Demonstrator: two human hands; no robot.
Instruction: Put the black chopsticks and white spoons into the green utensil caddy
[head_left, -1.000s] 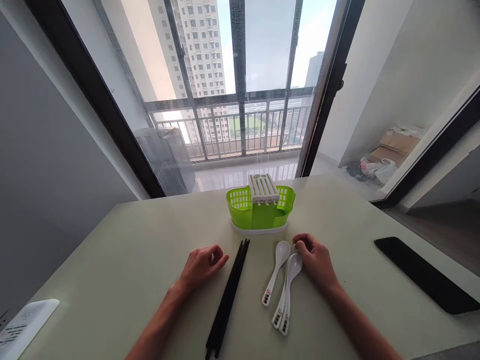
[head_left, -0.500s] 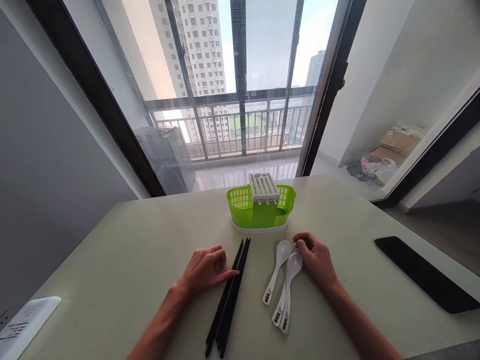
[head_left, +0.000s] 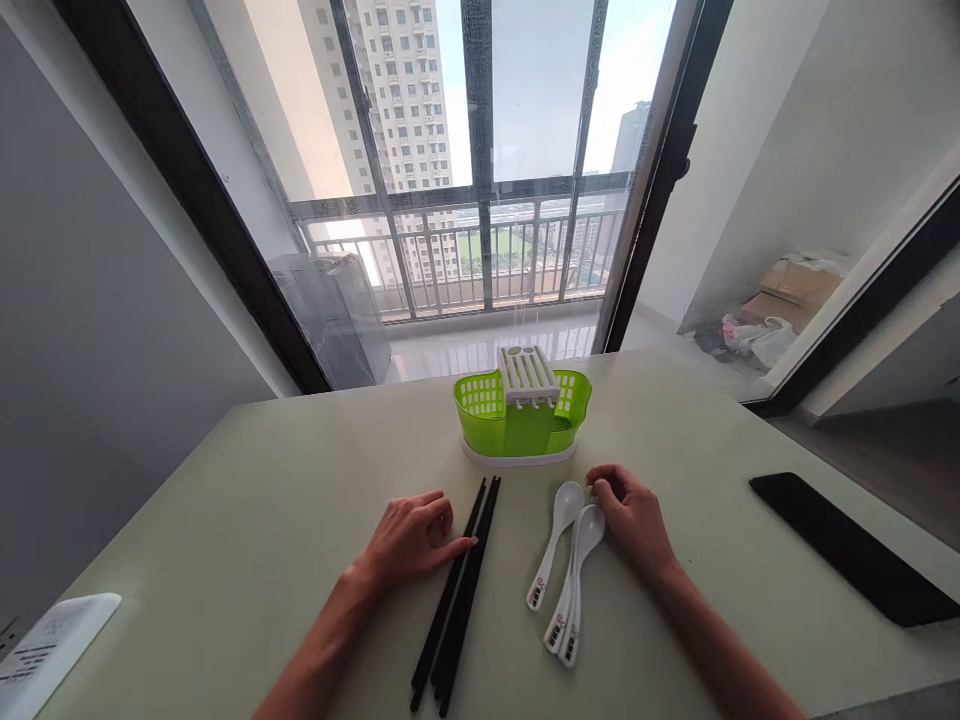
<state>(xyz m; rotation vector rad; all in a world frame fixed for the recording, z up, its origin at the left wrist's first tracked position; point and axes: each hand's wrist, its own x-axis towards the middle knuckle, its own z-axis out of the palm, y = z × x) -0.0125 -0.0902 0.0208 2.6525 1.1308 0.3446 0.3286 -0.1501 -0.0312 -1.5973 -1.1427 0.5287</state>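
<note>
My left hand rests on the table with bent fingers and the thumb stretched out over several black chopsticks. It is open and grips nothing; the thumb tip appears to touch the chopsticks. To their right lie several white spoons with printed handles, one spoon a little apart and a stacked group beside it. My right hand lies just right of the spoon bowls, loosely curled, open, with no object visible in it. Behind both hands stands a green utensil basket with a white slotted top and white base.
A flat black object lies at the table's right edge. On the far left is a white printed sheet or box. The pale table ends at a glass sliding door, beyond which a balcony shows cardboard and bags.
</note>
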